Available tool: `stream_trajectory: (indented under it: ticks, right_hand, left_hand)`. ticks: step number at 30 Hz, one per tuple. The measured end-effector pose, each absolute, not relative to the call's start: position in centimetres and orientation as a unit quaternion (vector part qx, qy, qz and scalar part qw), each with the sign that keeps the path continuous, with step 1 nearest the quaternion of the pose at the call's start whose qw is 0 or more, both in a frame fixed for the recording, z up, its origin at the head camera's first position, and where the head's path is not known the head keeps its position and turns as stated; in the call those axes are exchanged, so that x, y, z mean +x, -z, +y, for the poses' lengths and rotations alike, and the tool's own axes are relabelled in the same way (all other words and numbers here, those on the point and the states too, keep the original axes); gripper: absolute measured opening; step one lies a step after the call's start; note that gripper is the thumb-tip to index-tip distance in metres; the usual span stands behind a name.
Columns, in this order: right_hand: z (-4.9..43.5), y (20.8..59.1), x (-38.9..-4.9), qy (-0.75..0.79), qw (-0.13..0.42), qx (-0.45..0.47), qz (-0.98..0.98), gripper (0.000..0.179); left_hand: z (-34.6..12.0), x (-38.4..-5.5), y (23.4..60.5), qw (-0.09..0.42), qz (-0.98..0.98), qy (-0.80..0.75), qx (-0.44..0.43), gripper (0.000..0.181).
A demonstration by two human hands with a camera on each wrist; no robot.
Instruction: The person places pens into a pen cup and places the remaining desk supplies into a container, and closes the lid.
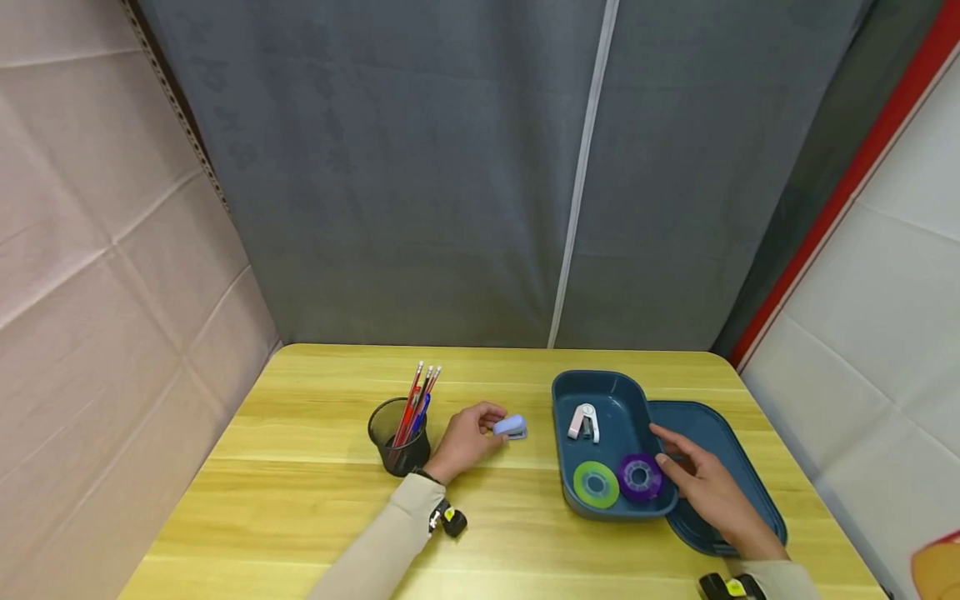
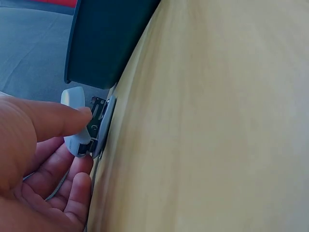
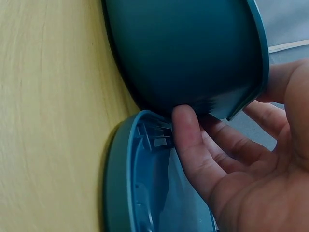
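Note:
My left hand (image 1: 467,440) pinches a small light-blue stapler (image 1: 512,427) between thumb and fingers, low over the table. The left wrist view shows the stapler (image 2: 75,121) with its top lifted off its base. To the right is a dark teal box (image 1: 607,385), open at the top. My right hand (image 1: 705,483) holds its right wall, fingertips at the rim and, in the right wrist view, a finger against the outside of the box (image 3: 188,53). Inside lie a white and pink A-shaped tool (image 1: 588,414), a green tape roll (image 1: 582,477) and a purple tape roll (image 1: 654,477).
A teal lid (image 1: 738,454) lies right of the box, partly under its edge and my right hand. Left of my left hand stands a black mesh cup (image 1: 384,425) with several pencils and pens (image 1: 416,404). A grey curtain (image 1: 412,208) hangs behind the wooden table (image 1: 300,500).

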State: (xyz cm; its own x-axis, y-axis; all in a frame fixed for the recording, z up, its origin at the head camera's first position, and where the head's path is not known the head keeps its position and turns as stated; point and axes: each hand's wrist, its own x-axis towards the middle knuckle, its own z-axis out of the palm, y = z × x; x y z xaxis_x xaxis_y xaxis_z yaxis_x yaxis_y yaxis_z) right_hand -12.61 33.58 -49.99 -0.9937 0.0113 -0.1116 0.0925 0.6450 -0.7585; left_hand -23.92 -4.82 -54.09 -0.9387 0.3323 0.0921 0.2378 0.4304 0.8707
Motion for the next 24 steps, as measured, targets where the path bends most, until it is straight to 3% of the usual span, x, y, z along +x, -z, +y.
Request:
stream_trajectory:
  ticks: [24]
  right_hand:
    - [33.7,50.1,-12.6,0.417,0.048,0.027,0.907,0.059]
  left_hand:
    - [-4.9,-22.8,53.3,0.049,0.833,-0.529,0.154,0.026]
